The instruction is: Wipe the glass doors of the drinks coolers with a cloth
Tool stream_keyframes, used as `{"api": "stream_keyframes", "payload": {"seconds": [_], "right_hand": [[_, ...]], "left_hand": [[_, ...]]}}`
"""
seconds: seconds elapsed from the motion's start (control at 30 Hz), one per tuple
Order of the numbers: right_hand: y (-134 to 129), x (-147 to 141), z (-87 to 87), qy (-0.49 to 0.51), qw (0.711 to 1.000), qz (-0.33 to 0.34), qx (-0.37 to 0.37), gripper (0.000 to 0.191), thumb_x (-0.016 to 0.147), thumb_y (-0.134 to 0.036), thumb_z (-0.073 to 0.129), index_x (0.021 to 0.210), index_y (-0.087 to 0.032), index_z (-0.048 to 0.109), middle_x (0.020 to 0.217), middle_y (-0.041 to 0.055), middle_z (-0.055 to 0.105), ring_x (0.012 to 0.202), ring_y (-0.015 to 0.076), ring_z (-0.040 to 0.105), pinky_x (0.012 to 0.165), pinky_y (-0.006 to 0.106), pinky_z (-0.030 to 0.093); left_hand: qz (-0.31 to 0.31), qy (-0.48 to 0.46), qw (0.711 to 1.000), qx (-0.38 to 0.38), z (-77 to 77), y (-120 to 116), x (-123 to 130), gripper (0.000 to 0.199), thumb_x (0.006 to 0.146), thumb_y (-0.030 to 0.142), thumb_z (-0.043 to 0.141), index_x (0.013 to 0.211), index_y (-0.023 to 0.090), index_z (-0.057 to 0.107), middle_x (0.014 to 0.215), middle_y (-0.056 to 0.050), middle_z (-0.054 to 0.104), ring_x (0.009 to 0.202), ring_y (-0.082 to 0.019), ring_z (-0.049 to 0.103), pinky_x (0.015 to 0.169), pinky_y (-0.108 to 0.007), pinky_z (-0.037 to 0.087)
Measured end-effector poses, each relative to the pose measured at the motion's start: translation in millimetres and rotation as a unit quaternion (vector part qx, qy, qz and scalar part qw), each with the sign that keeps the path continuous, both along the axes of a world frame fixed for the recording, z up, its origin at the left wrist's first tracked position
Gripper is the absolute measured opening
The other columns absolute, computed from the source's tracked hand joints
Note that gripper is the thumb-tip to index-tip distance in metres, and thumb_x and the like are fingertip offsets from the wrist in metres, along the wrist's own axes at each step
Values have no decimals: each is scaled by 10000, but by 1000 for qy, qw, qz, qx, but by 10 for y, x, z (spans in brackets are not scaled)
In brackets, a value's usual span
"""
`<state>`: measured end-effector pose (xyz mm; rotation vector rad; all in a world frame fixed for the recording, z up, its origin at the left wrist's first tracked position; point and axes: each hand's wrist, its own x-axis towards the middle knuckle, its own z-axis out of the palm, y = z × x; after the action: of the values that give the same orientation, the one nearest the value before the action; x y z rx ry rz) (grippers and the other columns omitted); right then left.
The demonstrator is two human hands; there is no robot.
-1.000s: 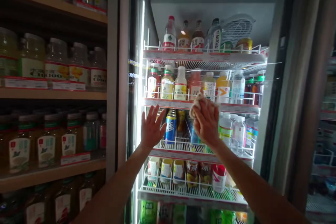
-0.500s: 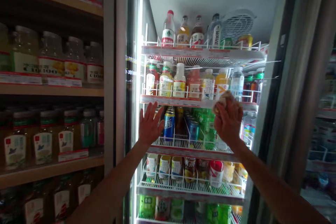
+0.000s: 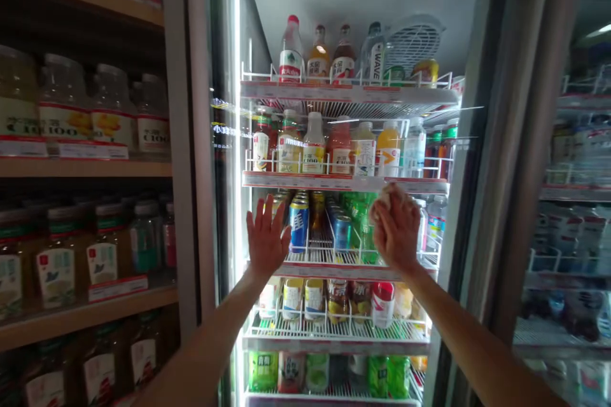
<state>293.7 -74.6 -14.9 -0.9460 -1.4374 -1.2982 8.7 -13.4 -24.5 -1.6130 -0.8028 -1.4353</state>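
Nearest us, our open left hand [image 3: 266, 238] lies flat on the glass door of a drinks cooler [image 3: 363, 32]. Our closed right hand [image 3: 396, 229] grips a crumpled cloth [image 3: 384, 202], soft and light, easily held by its bunched middle. Beyond the glass, cans [image 3: 298, 226] and bottles [image 3: 314, 152] stand on wire shelves [image 3: 344, 181]

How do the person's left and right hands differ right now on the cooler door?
The left hand is open with fingers spread upward, while the right hand is curled around a crumpled pale cloth. The left hand holds nothing. The left hand is beside a blue can, the right hand beside green bottles. Both are raised at about the same height against the glass door.
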Motion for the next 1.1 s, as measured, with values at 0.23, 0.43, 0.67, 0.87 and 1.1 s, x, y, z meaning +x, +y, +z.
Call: {"api": "stream_keyframes", "payload": {"seconds": [0.23,0.43,0.67,0.87,1.1], "right_hand": [[-107,-21,-508,-55,997,-1,-55,484,825,-182,478,1305,-239,455,1499,87,278,1395,317,186,1083,574,223],[-160,188,-740,-87,993,-12,-76,382,828,-200,487,1204,-228,543,1449,103,370,1369,300,267,1085,559,227],[-81,686,-176,62,995,-58,50,527,839,-210,450,1363,-219,392,1484,128,295,1362,323,274,1050,580,269],[-267,749,-933,-8,996,-71,-47,576,821,-188,508,1375,-251,363,1512,128,224,1366,341,262,1041,581,296],[-93,967,5,116,988,-54,88,551,849,-202,428,1394,-192,349,1479,168,280,1362,347,265,1025,611,284]], "left_hand": [[-10,2,1000,-1,-169,11,10,597,888,285,430,1439,195,218,1505,-115,222,1410,-242,130,1142,-465,111],[-2,5,1000,-2,-166,22,-5,597,887,289,428,1438,190,220,1505,-119,223,1409,-248,137,1140,-461,110],[-11,3,1000,1,-165,28,-15,608,884,302,445,1440,218,214,1510,-90,214,1408,-233,142,1150,-434,96],[-9,4,1000,9,-162,27,-8,628,878,289,454,1445,230,192,1511,-84,211,1405,-241,156,1149,-448,110],[-18,0,1000,0,-170,24,0,631,878,296,457,1446,240,187,1512,-88,206,1404,-251,156,1144,-471,118]]}}
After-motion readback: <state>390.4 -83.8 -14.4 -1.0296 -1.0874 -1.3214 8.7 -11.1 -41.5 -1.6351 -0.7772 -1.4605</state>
